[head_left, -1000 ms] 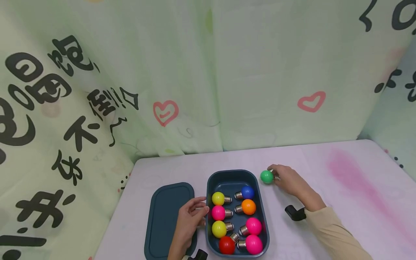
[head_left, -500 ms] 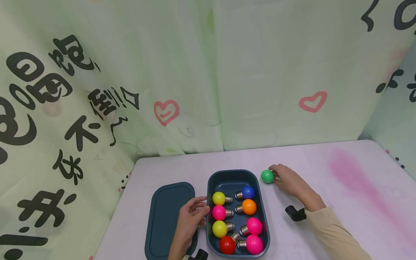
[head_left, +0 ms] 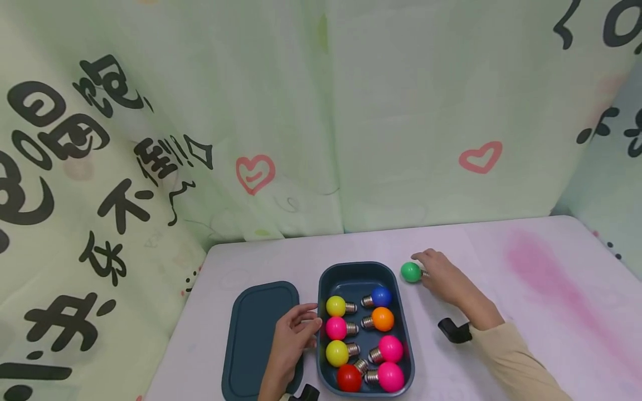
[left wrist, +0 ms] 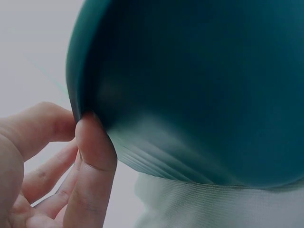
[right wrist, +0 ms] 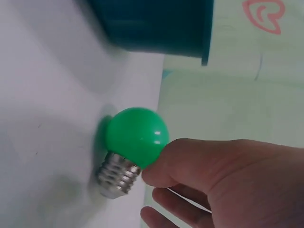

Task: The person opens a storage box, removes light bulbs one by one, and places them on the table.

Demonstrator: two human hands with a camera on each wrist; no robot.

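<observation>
A green light bulb point(head_left: 411, 272) with a silver screw base lies on the table right of the dark blue box point(head_left: 362, 271). At its base end is my right hand point(head_left: 444, 277); in the right wrist view the thumb touches the green bulb point(right wrist: 137, 134) near its neck while the lower fingers hang loose, apart from it. My left hand point(head_left: 295, 338) pinches the box's left rim, thumb over the inside and fingers outside, as the left wrist view shows. Inside the box, several bulbs form two columns, among them a blue one point(head_left: 381, 296) and a red one point(head_left: 348, 378).
The box's dark blue lid point(head_left: 261, 334) lies flat on the left, partly under my left forearm. A pale table point(head_left: 501, 262) with a pink stain spreads to the right. Behind it hangs a light green printed curtain point(head_left: 391, 111).
My right hand's fingers have loosened from the green bulb, with the index finger lifted a little. The bulb stays in about the same spot. My left hand keeps its grip on the rim.
</observation>
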